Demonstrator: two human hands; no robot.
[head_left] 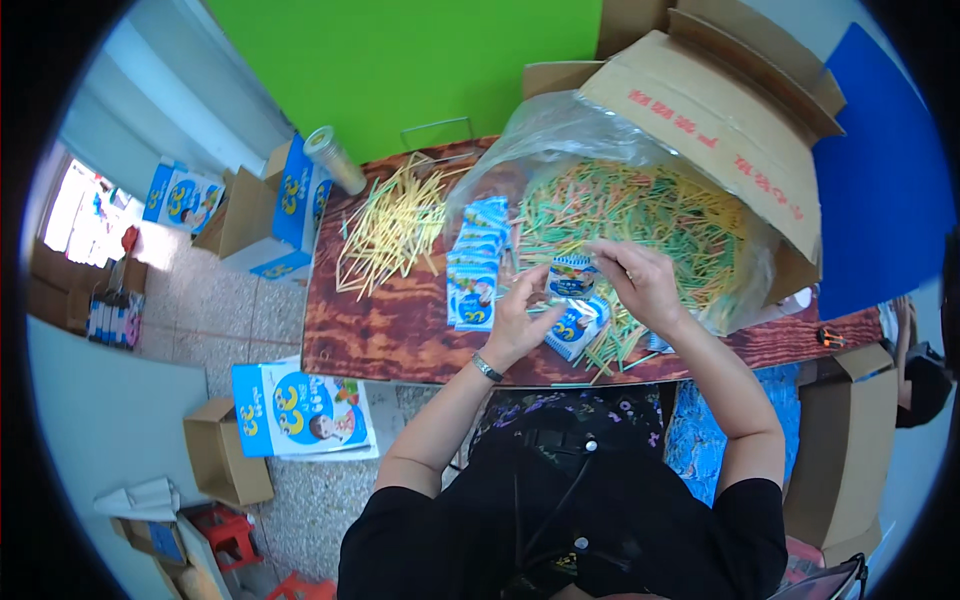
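Note:
A small blue and white packet (573, 280) is held up over the table between my two hands. My left hand (517, 320) grips its left edge with fingers and thumb. Closed fingertips of my right hand (642, 285) are at its upper right corner; whether they also hold thin sticks is too small to tell. Just below, another blue and white packet (575, 328) lies on the table. Thin green, yellow and pink sticks (640, 215) are heaped beyond my hands, spilling from a clear plastic bag (560, 128). Left of my hands, several similar packets (474, 265) overlap in a column.
Pale yellow sticks (395, 225) are piled on the red-brown table (345, 335), near a clear canister (335, 160). A large tipped carton (710, 130) stands behind the heap. Blue cartons (300, 205) and an open box (228, 450) stand left; another carton (845, 455) is at right.

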